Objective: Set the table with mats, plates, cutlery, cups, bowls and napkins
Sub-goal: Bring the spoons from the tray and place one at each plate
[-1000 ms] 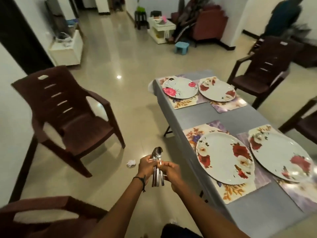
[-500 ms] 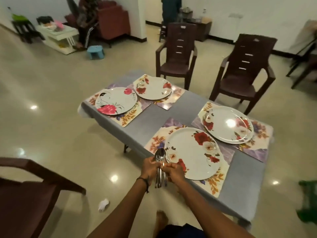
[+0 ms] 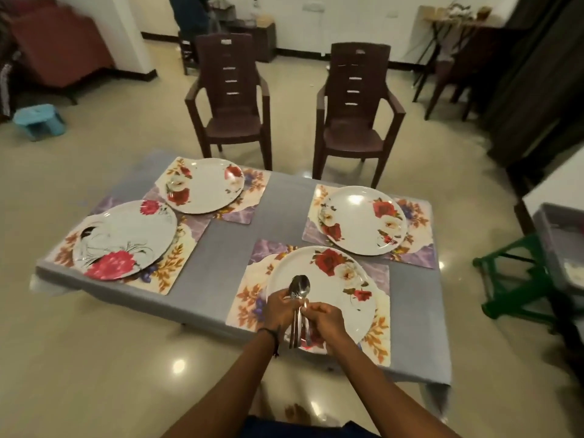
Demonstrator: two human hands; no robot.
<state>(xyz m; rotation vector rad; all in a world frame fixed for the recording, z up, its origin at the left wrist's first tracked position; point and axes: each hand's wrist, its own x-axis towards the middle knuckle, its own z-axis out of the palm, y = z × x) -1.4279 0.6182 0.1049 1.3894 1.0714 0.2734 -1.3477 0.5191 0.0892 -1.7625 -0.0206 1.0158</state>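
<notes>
A low table with a grey cloth [image 3: 227, 257] carries several floral mats, each with a white flowered plate. My left hand [image 3: 279, 308] grips a bundle of steel spoons [image 3: 299, 287] upright over the near right plate [image 3: 341, 298]. Beside it, my right hand [image 3: 325, 320] pinches the handles of the same bundle. The near left plate [image 3: 124, 238], far left plate [image 3: 202, 184] and far right plate [image 3: 363, 219] lie bare on their mats. The near right mat [image 3: 249, 298] shows around the plate under my hands.
Two brown plastic chairs [image 3: 234, 102] [image 3: 357, 109] stand across the table. A green stool [image 3: 518, 279] and a grey tray edge [image 3: 559, 248] are at the right. A small blue stool [image 3: 39, 120] sits on the floor far left. A person stands at the back.
My view swung from the table's end to its long side. My hands, still holding the spoons, now hover over the near right plate instead of the floor beside the table.
</notes>
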